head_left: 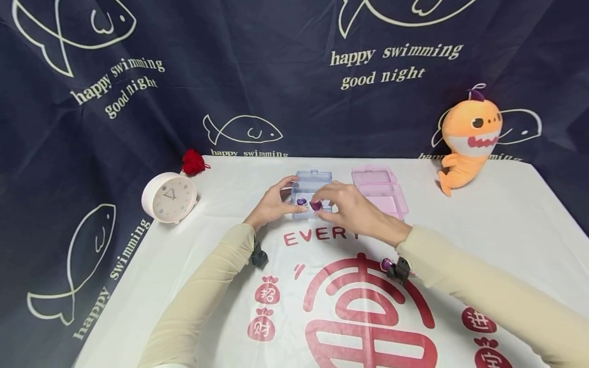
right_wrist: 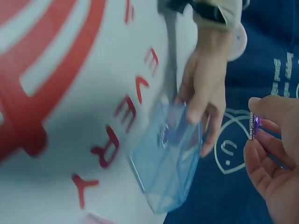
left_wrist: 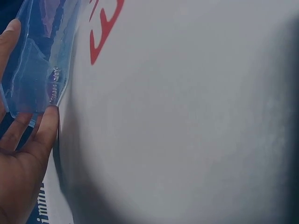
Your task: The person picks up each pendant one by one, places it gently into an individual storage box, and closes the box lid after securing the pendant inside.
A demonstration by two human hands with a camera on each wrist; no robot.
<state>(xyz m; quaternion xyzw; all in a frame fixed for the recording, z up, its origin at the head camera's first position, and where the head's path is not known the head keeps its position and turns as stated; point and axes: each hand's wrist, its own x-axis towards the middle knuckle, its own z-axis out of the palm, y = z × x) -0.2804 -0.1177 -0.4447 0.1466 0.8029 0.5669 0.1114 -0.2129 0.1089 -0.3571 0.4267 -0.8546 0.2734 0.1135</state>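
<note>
A clear blue plastic box (head_left: 314, 176) stands with its lid raised near the far side of the table. My left hand (head_left: 272, 205) grips the box's left side, thumb at the near rim and fingers around the outside. Inside lies a purple gem (head_left: 301, 201) with a silvery beaded edge, which the right wrist view also shows through the wall. Above the box's right part, my right hand (head_left: 348, 205) pinches another purple gem (right_wrist: 254, 126) between thumb and fingertips. The gem is seen edge-on in the right wrist view, apart from the box.
Just right of the blue box is an open pink box (head_left: 391, 198). One more purple gem (head_left: 386, 263) lies near the right wrist's black camera mount (head_left: 399, 271). A white clock (head_left: 170, 198), red yarn (head_left: 194, 162) and an orange plush (head_left: 474, 128) stand farther out. Dark curtain hangs behind.
</note>
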